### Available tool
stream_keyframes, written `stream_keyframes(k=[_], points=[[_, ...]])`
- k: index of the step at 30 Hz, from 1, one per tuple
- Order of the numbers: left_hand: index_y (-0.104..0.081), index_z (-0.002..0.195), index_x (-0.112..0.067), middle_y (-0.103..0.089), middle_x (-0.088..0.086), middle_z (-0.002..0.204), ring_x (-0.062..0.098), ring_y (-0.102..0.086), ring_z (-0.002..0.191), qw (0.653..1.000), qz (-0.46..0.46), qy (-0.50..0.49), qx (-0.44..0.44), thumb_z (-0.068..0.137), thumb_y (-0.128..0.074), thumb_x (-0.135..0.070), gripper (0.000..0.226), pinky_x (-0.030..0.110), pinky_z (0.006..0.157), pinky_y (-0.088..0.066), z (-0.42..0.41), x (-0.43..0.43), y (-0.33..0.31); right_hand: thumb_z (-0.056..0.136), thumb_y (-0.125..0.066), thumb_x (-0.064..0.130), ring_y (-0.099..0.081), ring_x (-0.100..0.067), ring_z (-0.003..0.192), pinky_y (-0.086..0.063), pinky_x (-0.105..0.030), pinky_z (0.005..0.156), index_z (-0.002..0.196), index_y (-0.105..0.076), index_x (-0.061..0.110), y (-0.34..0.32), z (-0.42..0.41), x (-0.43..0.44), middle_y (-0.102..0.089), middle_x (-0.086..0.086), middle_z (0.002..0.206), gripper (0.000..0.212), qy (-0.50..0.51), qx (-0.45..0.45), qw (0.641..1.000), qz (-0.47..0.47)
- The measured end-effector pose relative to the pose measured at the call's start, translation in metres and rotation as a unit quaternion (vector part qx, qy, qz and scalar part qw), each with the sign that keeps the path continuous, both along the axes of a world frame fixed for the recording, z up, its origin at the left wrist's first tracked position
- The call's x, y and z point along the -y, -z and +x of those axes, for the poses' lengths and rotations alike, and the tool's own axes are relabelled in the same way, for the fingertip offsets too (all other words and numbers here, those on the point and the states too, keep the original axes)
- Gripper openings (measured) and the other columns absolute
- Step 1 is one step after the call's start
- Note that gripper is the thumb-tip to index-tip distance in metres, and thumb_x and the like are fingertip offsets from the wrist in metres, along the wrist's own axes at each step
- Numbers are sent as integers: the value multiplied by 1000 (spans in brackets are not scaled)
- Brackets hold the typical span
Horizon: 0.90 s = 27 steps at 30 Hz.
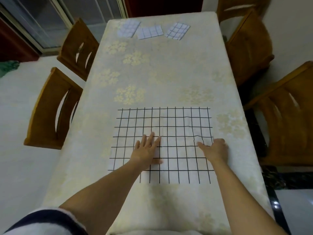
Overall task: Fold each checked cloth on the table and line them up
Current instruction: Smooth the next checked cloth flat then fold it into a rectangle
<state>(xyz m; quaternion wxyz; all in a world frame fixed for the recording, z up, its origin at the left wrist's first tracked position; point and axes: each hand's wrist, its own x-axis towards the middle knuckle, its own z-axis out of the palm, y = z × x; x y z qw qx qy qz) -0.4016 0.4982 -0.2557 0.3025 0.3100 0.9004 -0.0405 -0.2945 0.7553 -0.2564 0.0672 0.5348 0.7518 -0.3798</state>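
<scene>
Cream flowered tablecloth, one checked cloth spread flat for folding.

Covering the table (94,116), it bears the open checked cloth (169,126) at the near end and three folded cloths (149,32) roughly lined up at the far end; no containers show. Left hand (147,148) presses flat, fingers spread; right hand (216,149) seems to pinch the rumpled right edge, probably to start a fold.
</scene>
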Motion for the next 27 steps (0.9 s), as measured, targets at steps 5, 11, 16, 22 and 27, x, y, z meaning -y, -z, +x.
stream_keyframes(k=[5, 11, 16, 22, 27], points=[[21, 156, -35, 30, 0, 164, 33, 20, 152, 1000, -13, 6, 11, 87, -58, -66, 110, 57, 124, -4, 18, 5, -4, 88, -67, 50, -60, -32, 109, -47, -33, 90, 126, -60, 0, -21, 12, -21, -63, -16, 128, 62, -14, -15, 997, -69], [12, 158, -35, 22, -3, 167, 31, 15, 154, 1000, 7, 2, -24, 90, -61, -57, 102, 55, 125, -5, 15, -1, -4, 94, -62, 39, -54, -27, 85, -43, -32, 76, 95, -62, 10, -44, 29, -19, -65, -10, 95, 28, -26, -61, 997, 26], [16, 157, -36, 27, -4, 165, 33, 14, 154, 999, -29, 4, 24, 96, -67, -36, 104, 60, 122, -14, 9, -14, -6, 97, -61, 28, -59, -28, 110, -40, -25, 87, 129, -57, 5, -60, 27, -10, -65, -14, 115, 40, -66, -148, 987, -7], [22, 154, -41, 32, -7, 162, 35, 13, 154, 998, -55, -6, 17, 92, -71, -12, 116, 65, 118, -20, 9, -17, -6, 99, -58, 19, -41, -4, 129, -35, -21, 98, 144, -47, 12, -108, 2, 10, -46, 7, 145, 46, -67, -292, 942, -154], [15, 159, -34, 22, -3, 167, 33, 4, 155, 999, -42, 15, 6, 92, -68, -40, 106, 58, 118, -28, 8, -16, -16, 98, -59, 21, -68, -15, 95, -52, -28, 91, 101, -65, 11, -143, -21, 55, -74, -1, 99, 13, -175, -300, 917, -196]])
